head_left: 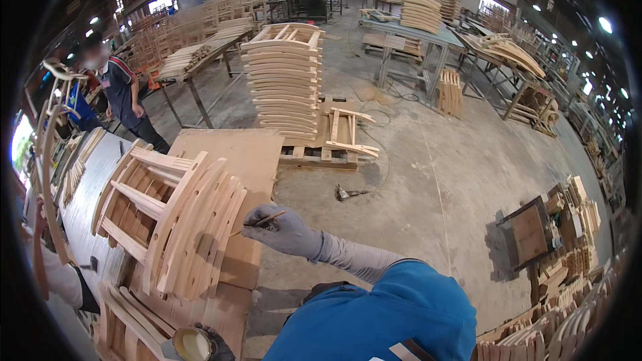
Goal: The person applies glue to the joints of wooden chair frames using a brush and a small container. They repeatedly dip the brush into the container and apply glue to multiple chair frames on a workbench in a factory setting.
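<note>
My right hand, in a grey glove, is closed around a thin brown stick. It is held beside the right end of a stack of curved wooden chair-back frames; what is at the stick's far end is too small to tell. Low in the picture my left hand, in a dark glove, grips a round cup of cream-coloured liquid. Next to the cup lie more curved wooden pieces. Under the frames extends a brown board.
A tall stack of wooden frames stands on a pallet ahead. A tool with a hose lies on the floor. One person stands at the far left; another's arm holds a curved frame. Wood pieces are piled at right.
</note>
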Tool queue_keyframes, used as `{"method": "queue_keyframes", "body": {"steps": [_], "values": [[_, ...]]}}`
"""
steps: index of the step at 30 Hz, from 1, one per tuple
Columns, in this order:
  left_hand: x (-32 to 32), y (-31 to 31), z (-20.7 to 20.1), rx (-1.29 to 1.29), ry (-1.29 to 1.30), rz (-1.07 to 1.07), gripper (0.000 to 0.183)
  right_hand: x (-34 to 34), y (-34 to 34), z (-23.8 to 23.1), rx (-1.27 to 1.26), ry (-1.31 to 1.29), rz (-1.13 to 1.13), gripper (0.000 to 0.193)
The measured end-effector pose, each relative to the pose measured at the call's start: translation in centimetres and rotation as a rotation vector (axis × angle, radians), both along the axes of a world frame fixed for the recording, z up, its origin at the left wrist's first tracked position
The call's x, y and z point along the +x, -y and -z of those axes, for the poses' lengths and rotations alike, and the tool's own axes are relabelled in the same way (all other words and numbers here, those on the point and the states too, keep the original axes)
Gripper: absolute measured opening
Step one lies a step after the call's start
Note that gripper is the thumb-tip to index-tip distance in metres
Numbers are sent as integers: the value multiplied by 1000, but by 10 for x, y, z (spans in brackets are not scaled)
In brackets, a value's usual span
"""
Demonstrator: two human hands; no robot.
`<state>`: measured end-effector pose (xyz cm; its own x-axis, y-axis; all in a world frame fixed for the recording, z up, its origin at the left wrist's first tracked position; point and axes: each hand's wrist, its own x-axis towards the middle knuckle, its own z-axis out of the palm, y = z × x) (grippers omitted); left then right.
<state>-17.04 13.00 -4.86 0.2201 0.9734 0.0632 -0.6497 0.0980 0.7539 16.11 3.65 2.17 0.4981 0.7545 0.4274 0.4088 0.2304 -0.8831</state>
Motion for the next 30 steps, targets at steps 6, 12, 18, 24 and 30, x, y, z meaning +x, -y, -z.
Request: {"method": "queue_keyframes", "body": {"steps": [6, 12, 18, 24, 30], "values": [[24, 26, -29, -147, 112, 60, 43, 7, 15, -1, -48, -12, 28, 19], [48, 17, -16, -140, -5, 70, 48, -4, -4, -11, 159, -19, -97, 17], [39, 6, 0, -158, -6, 41, 54, -28, -28, -20, 207, 19, -217, 16], [-7, 15, 43, 95, -307, -165, 62, -26, -36, 17, 245, -84, -192, 16], [-16, 35, 28, -388, 454, -109, 61, -50, -45, 14, 74, -219, -256, 16]]}}
